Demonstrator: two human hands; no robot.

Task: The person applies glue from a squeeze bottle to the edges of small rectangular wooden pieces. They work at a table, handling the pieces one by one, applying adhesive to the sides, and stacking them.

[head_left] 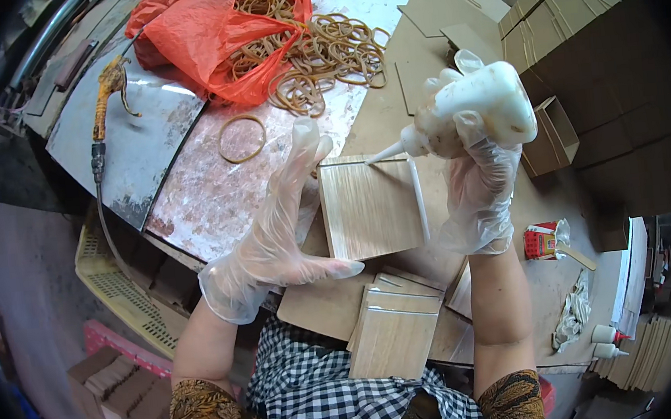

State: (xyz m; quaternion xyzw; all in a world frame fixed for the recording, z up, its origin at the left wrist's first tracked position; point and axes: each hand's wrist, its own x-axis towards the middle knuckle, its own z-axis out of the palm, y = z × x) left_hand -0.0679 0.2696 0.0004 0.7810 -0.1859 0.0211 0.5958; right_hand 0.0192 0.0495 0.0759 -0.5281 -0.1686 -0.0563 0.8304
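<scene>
Head view: a white squeeze bottle (494, 104) tips over a pale wooden panel (373, 214) between two gloved hands.
The panel lies flat in front of the person, and the bottle's nozzle (388, 154) points at its upper edge; whether the tip touches the wood I cannot tell. The right hand (476, 169) has its fingers closed around the tilted bottle. The left hand (269, 231) is spread wide, thumb near the panel's lower left corner and fingers near the upper left one; it grips nothing, though contact with the panel's edge is unclear. Nearer the person, more wooden pieces (398, 328) overlap in a pile. Beyond the hands, tan rubber bands (330, 54) spill from a red plastic bag (185, 43).
</scene>
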